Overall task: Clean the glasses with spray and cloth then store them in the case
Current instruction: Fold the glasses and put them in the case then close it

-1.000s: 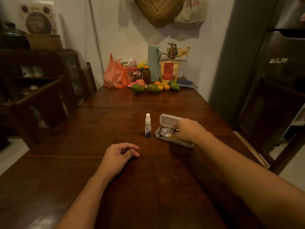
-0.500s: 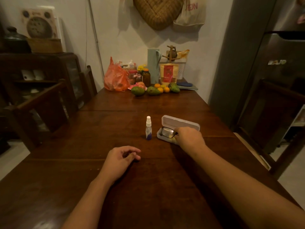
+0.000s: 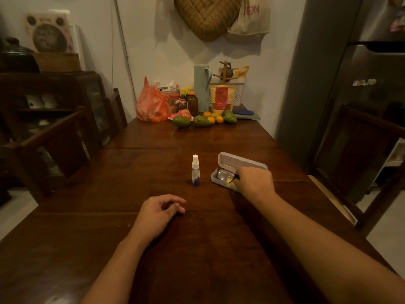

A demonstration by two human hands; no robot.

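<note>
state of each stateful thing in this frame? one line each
case: open, lid tipped back.
glasses: lying in the case, not lifted out.
spray bottle: upright on the table, untouched.
right hand: fingers curled onto the glasses, covering their right half.
left hand: resting on the table, loosely curled, holding nothing.
</note>
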